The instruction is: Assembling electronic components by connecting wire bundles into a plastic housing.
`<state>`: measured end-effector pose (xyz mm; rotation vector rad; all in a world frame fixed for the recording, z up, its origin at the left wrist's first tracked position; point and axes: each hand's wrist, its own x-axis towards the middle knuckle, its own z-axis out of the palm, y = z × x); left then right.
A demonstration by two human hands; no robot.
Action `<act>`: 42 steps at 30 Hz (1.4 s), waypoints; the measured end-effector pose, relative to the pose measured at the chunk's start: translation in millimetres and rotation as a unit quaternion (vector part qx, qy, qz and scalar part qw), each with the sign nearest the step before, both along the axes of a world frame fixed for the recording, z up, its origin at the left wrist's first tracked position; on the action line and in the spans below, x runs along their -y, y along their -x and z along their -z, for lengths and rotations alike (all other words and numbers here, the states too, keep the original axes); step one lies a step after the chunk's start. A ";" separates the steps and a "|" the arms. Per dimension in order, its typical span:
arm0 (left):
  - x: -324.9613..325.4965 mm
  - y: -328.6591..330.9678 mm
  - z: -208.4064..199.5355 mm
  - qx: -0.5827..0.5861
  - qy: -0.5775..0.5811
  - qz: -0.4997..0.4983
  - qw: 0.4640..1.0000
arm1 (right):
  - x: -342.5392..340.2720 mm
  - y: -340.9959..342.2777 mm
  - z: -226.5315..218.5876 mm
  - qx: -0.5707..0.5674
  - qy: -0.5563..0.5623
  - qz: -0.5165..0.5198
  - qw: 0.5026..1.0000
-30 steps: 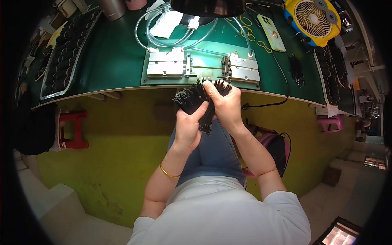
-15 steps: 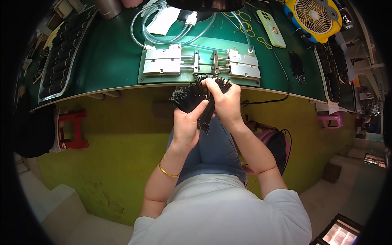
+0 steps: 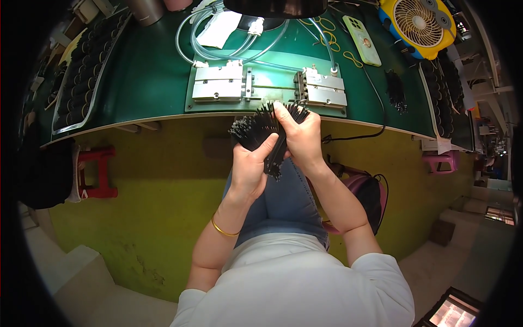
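L hand [image 3: 250, 166] and R hand [image 3: 302, 139]: grip of each closed on black strand bundle [image 3: 250, 131], located at near side of metal fixture [image 3: 267, 87], approx. its mid. Most fingers hidden behind bundle; contact betw. R thumb tip and fixture can't be told. Strands too dense to count. Black obj. [image 3: 278, 6] beyond fixture cut off by frame; type unclear. Desk [image 3: 141, 76] under fixture: green. Phone [image 3: 362, 41] and yellow fan [image 3: 418, 27] R of fixture; tray [image 3: 60, 129] w/ dark rolls well L. Floor [image 3: 147, 218] below fixture: yellow-green, marked; red stool [image 3: 101, 171] lower L of it.
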<state>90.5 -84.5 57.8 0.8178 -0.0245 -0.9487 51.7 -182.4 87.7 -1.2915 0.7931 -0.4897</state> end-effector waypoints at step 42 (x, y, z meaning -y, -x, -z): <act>0.8 6.6 7.4 -0.033 0.012 -0.011 0.999 | -3.1 4.3 4.1 0.030 0.037 -0.011 0.999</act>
